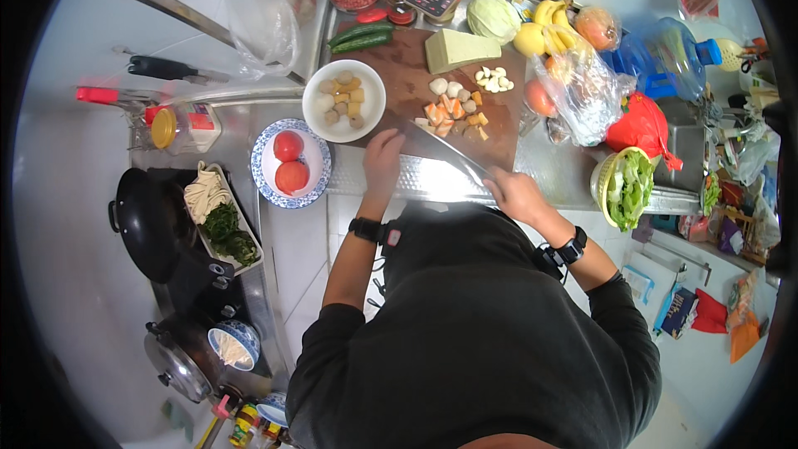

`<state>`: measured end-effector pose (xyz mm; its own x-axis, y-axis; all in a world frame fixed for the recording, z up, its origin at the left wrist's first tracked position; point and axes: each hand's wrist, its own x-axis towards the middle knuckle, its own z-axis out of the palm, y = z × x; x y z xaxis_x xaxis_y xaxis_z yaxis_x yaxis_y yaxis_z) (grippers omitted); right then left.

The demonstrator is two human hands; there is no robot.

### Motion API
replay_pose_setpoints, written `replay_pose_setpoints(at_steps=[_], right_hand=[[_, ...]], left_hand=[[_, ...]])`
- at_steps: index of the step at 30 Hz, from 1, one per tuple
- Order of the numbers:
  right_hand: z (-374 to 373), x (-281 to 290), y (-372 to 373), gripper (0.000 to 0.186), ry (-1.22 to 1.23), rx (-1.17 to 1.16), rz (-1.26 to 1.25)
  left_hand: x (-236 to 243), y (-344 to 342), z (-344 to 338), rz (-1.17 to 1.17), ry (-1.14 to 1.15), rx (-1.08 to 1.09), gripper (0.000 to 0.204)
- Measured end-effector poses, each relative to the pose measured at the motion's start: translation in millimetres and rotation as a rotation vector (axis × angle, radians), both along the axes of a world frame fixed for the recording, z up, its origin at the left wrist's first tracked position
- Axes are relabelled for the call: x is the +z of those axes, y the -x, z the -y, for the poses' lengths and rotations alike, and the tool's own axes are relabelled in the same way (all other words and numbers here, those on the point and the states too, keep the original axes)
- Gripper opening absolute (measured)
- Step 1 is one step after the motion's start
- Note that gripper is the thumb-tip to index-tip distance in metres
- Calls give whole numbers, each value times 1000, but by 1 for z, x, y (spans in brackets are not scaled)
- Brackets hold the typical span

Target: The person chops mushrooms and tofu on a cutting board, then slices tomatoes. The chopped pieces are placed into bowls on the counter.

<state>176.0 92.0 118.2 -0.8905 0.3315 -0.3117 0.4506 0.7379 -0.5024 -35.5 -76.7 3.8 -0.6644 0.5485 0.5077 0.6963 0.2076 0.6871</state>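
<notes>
Steel counter (550, 176) — board (405, 75) near front edge | right hand (515, 194) closed round knife (451, 152) | left hand (383, 160) curled, hold unclear

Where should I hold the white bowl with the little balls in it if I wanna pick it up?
Hold the white bowl by opposite sides of its rim, probably, coming from the left and right together. It stands upright, round and open, with loose pieces inside, so two sides should keep it level. The near left looks awkward: the blue-patterned bowl sits close there.
</notes>
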Motion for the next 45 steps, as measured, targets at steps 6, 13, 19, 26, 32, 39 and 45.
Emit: replay_pose_setpoints(at_steps=[6, 13, 19, 26, 32, 39, 45], right_hand=[[5, -11, 6, 23, -18, 96, -1], [-5, -18, 17, 24, -61, 3, 22], [-5, -21, 16, 24, -58, -35, 12], [-3, -24, 15, 25, -19, -91, -14], [5, -13, 15, 24, -40, -95, 11], [9, 5, 16, 23, -83, -23, -35], [8, 4, 8, 23, -128, -34, -46]], left_hand=[[55, 64, 33, -137, 107, 138, 13], [60, 104, -2, 95, 827, -81, 24], [76, 76, 1, 122, 273, 116, 26], [28, -1, 0, 210, 46, -30, 29], [-15, -11, -10, 93, 21, -93, 23], [-21, -10, -8, 26, -6, -107, 17], [-20, -9, -7, 102, 15, -113, 32]])
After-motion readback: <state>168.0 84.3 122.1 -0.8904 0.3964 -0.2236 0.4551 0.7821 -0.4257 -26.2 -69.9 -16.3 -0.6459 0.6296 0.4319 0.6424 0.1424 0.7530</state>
